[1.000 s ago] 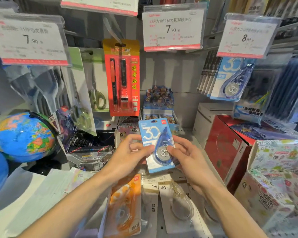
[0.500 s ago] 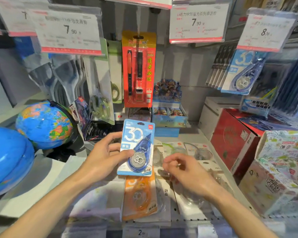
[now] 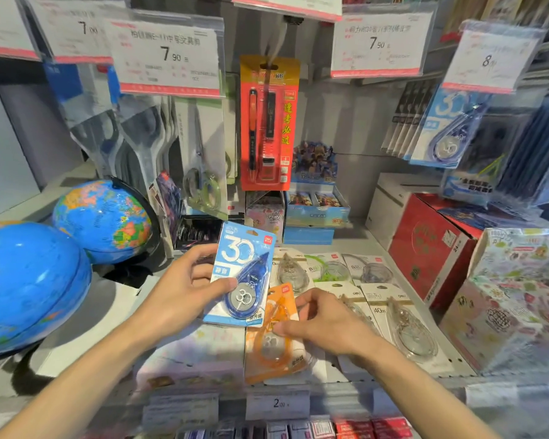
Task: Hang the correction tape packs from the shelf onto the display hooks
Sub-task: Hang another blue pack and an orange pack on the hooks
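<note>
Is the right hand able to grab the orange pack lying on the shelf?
Probably yes. The right hand already lies on the orange pack, fingertips touching its front. The blue pack in the left hand overlaps only its top corner.

The blue correction tape pack (image 3: 241, 274) is glossy printed card under a clear plastic blister. Just below it, the orange pack (image 3: 273, 340) shows the same shiny blister on card. To its left, the near globe (image 3: 23, 286) looks smooth, glossy plastic. Above it, price tags (image 3: 165, 55) are paper in clear, shiny sleeves.
</note>
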`<move>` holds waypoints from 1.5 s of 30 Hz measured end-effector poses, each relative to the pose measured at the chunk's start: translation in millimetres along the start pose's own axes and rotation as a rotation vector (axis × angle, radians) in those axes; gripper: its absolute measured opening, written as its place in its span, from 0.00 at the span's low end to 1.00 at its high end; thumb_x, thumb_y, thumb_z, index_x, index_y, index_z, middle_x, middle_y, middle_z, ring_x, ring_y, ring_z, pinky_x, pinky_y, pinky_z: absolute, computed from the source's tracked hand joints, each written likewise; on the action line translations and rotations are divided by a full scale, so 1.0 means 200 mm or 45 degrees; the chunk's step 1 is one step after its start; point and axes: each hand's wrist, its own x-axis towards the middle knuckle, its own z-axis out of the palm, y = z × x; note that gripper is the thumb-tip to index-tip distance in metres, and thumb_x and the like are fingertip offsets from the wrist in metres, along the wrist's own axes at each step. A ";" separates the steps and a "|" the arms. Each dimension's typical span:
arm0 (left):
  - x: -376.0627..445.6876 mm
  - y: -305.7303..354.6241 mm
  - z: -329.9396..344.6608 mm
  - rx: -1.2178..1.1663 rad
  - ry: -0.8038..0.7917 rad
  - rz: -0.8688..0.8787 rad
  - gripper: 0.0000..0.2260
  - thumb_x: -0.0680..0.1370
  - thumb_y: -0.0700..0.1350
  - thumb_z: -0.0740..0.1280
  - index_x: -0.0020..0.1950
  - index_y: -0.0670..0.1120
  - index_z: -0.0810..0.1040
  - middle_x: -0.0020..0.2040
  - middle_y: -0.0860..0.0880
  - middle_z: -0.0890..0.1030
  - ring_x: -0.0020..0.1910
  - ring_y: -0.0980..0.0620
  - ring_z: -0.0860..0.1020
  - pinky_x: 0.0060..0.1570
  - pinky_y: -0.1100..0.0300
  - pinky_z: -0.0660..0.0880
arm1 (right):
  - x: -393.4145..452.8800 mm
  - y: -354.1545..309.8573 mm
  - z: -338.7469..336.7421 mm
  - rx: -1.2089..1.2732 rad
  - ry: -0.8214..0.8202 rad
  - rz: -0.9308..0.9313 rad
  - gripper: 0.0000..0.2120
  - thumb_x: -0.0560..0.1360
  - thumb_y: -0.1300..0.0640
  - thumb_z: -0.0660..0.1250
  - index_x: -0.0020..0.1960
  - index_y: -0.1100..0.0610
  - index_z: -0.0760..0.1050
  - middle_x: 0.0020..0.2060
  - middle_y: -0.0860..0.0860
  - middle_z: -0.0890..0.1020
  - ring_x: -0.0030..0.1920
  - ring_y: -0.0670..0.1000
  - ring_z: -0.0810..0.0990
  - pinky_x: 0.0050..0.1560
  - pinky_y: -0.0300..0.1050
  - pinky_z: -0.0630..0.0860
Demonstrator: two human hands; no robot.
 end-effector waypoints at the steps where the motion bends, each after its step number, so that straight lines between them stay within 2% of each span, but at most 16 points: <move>1: -0.01 0.00 0.00 -0.024 0.002 -0.006 0.22 0.74 0.32 0.74 0.65 0.48 0.77 0.49 0.42 0.89 0.45 0.46 0.87 0.47 0.51 0.84 | 0.00 0.00 0.00 0.077 0.014 -0.009 0.26 0.70 0.52 0.83 0.60 0.55 0.73 0.41 0.50 0.85 0.39 0.49 0.85 0.40 0.43 0.81; 4: -0.02 0.01 -0.01 -0.044 -0.003 -0.004 0.22 0.73 0.32 0.75 0.65 0.48 0.77 0.47 0.41 0.89 0.41 0.47 0.87 0.34 0.59 0.83 | 0.01 0.01 -0.03 0.277 0.084 -0.036 0.24 0.70 0.62 0.82 0.60 0.59 0.73 0.29 0.45 0.83 0.31 0.45 0.82 0.33 0.40 0.76; 6: -0.02 0.01 0.00 -0.043 -0.014 0.010 0.22 0.73 0.33 0.76 0.63 0.49 0.78 0.46 0.43 0.89 0.38 0.51 0.87 0.28 0.66 0.77 | -0.01 0.01 -0.07 0.376 0.138 -0.046 0.23 0.71 0.65 0.80 0.61 0.61 0.74 0.27 0.47 0.82 0.27 0.46 0.80 0.30 0.41 0.75; 9: -0.01 0.00 0.03 -0.091 -0.049 0.023 0.25 0.69 0.38 0.79 0.64 0.50 0.78 0.47 0.43 0.89 0.41 0.50 0.88 0.32 0.65 0.80 | -0.05 0.02 -0.15 0.453 0.206 -0.097 0.20 0.73 0.66 0.78 0.62 0.62 0.76 0.32 0.50 0.82 0.32 0.51 0.82 0.35 0.46 0.79; 13: 0.01 0.03 0.11 -0.060 -0.089 0.088 0.31 0.65 0.47 0.80 0.66 0.52 0.76 0.50 0.46 0.89 0.48 0.46 0.88 0.43 0.56 0.85 | -0.14 0.04 -0.29 0.509 0.310 -0.190 0.19 0.76 0.63 0.77 0.64 0.59 0.75 0.45 0.63 0.86 0.44 0.69 0.85 0.49 0.68 0.81; 14: 0.02 0.04 0.14 -0.069 -0.097 0.109 0.30 0.65 0.47 0.80 0.66 0.53 0.76 0.50 0.46 0.89 0.48 0.46 0.88 0.44 0.55 0.85 | -0.17 0.05 -0.32 0.537 0.330 -0.215 0.19 0.76 0.63 0.76 0.64 0.59 0.75 0.48 0.65 0.87 0.45 0.69 0.85 0.47 0.67 0.81; 17: 0.04 0.11 0.24 -0.141 -0.102 0.175 0.29 0.64 0.45 0.79 0.64 0.52 0.76 0.51 0.46 0.89 0.48 0.48 0.88 0.42 0.58 0.84 | -0.23 0.08 -0.42 0.590 0.380 -0.312 0.18 0.77 0.62 0.75 0.65 0.57 0.76 0.48 0.59 0.89 0.44 0.59 0.87 0.37 0.45 0.81; 20: 0.04 0.21 0.37 -0.189 -0.093 0.243 0.28 0.64 0.44 0.78 0.63 0.54 0.77 0.50 0.48 0.89 0.47 0.50 0.88 0.42 0.59 0.84 | -0.29 0.09 -0.55 0.604 0.435 -0.415 0.17 0.78 0.62 0.74 0.65 0.54 0.77 0.49 0.53 0.90 0.47 0.54 0.90 0.39 0.39 0.83; 24: 0.02 0.36 0.55 -0.180 -0.043 0.344 0.28 0.66 0.45 0.76 0.66 0.55 0.76 0.52 0.48 0.89 0.49 0.49 0.88 0.48 0.55 0.85 | -0.36 0.11 -0.75 0.589 0.465 -0.559 0.17 0.78 0.61 0.74 0.65 0.54 0.76 0.50 0.53 0.90 0.48 0.55 0.90 0.41 0.45 0.85; 29: 0.00 0.48 0.84 -0.168 -0.004 0.457 0.26 0.70 0.41 0.74 0.67 0.55 0.75 0.51 0.49 0.89 0.49 0.52 0.88 0.46 0.60 0.84 | -0.44 0.19 -1.06 0.595 0.485 -0.718 0.15 0.77 0.57 0.75 0.62 0.48 0.78 0.50 0.54 0.90 0.48 0.58 0.89 0.45 0.51 0.87; 31: 0.00 0.51 0.98 -0.157 0.028 0.487 0.26 0.72 0.39 0.74 0.68 0.54 0.75 0.51 0.50 0.89 0.48 0.53 0.88 0.46 0.61 0.84 | -0.46 0.24 -1.19 0.587 0.469 -0.771 0.14 0.76 0.55 0.76 0.58 0.44 0.81 0.50 0.53 0.90 0.48 0.57 0.90 0.44 0.49 0.86; 33: -0.01 0.54 1.11 -0.143 0.059 0.524 0.26 0.70 0.41 0.74 0.66 0.54 0.75 0.50 0.50 0.89 0.48 0.54 0.88 0.46 0.61 0.84 | -0.48 0.31 -1.32 0.587 0.457 -0.818 0.13 0.77 0.59 0.75 0.55 0.42 0.82 0.49 0.53 0.90 0.46 0.54 0.90 0.41 0.45 0.85; 38: -0.03 0.59 1.42 -0.072 0.150 0.575 0.24 0.70 0.46 0.74 0.65 0.58 0.76 0.52 0.51 0.89 0.51 0.53 0.87 0.46 0.62 0.83 | -0.53 0.43 -1.61 0.595 0.445 -0.926 0.14 0.77 0.61 0.74 0.59 0.48 0.79 0.48 0.51 0.90 0.45 0.51 0.90 0.39 0.41 0.84; 41: -0.03 0.67 1.50 -0.008 0.226 0.603 0.23 0.70 0.46 0.75 0.63 0.60 0.76 0.53 0.54 0.89 0.53 0.56 0.86 0.47 0.63 0.82 | -0.55 0.45 -1.72 0.594 0.451 -0.976 0.15 0.77 0.64 0.72 0.59 0.49 0.78 0.47 0.51 0.90 0.45 0.50 0.90 0.37 0.44 0.85; 43: -0.02 0.75 1.52 0.061 0.273 0.636 0.23 0.72 0.45 0.75 0.63 0.61 0.76 0.53 0.56 0.88 0.53 0.58 0.86 0.48 0.64 0.82 | -0.56 0.44 -1.76 0.571 0.445 -1.008 0.16 0.77 0.64 0.73 0.60 0.49 0.78 0.49 0.52 0.90 0.46 0.51 0.90 0.40 0.47 0.87; 45: -0.01 0.82 1.52 0.124 0.304 0.676 0.22 0.75 0.42 0.75 0.64 0.61 0.76 0.53 0.56 0.88 0.53 0.58 0.86 0.47 0.67 0.81 | -0.57 0.43 -1.80 0.549 0.432 -1.039 0.17 0.77 0.65 0.73 0.61 0.50 0.78 0.49 0.51 0.90 0.47 0.50 0.89 0.41 0.45 0.86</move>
